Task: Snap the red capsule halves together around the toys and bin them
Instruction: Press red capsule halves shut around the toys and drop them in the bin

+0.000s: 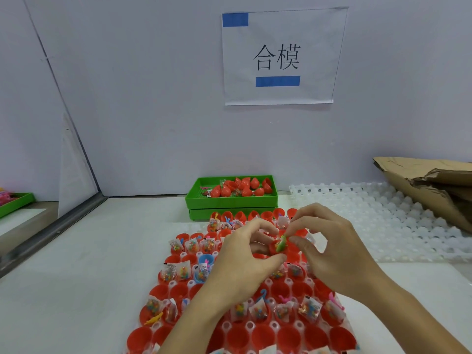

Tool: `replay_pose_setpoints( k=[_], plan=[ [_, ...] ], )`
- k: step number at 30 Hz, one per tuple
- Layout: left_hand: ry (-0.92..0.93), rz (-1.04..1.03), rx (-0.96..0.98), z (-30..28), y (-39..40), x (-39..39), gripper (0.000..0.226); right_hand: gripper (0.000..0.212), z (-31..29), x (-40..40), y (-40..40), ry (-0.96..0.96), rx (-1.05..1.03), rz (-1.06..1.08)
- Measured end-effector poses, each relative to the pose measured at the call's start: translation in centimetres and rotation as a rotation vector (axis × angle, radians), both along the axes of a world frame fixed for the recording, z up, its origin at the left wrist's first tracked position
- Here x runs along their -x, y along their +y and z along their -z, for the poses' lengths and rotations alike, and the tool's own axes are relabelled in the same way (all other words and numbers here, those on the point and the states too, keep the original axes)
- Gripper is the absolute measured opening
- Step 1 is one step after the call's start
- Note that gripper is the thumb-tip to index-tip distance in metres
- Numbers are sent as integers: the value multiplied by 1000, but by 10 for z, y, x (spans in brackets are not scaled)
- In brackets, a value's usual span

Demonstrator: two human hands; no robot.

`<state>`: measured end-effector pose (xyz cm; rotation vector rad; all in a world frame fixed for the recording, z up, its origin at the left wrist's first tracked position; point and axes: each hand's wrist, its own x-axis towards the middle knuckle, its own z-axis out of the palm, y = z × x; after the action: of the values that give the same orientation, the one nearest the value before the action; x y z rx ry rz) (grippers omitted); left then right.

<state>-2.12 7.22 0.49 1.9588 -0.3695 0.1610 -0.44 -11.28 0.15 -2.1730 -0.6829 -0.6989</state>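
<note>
left hand: raised over the grid tray, fingers and thumb curled round a red half; thumb below it, fingertips above.
right hand: raised just beside the left one, thumb and forefinger pinched a green toy at the mouth of the half.
red half: sat between both hands, above the tray's middle rows; partly hidden by fingers.
green toy: stuck out of the half; couldn't tell how deep it sat.
grid tray: white, lay on the desk right in front of the person; most cells carried open red halves.
packets: small clear bags with coloured bits, stood in many of the halves, in rows.
loose toys: a yellow one at the tray's left edge, pink ones at its right edge.
blue half: one, among the red ones left of the hands, with a packet in it.
bin: green, behind the tray against the wall; held a heap of closed red capsules plus a few loose bits.
spare tray: empty white grid, right of the bin.
cardboard: torn, far right, overlapped the spare tray's far corner.
sign: paper on the wall above the bin, two printed characters, two blue strips.
</note>
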Motion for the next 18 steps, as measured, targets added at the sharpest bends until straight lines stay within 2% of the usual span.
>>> replay_pose_setpoints(
  k=[5, 12, 18],
  plan=[
    [-3, -3, -10, 0, 0, 1, 32, 32, -3, 3, -1, 38, 17, -37],
    [0, 12, 55, -1, 0, 1, 27, 19, -5, 5, 0, -13, 36, -4],
    [-2, 31, 9, 0, 0, 1, 31, 17, -2, 3, -1, 5, 36, -18]
  ],
)
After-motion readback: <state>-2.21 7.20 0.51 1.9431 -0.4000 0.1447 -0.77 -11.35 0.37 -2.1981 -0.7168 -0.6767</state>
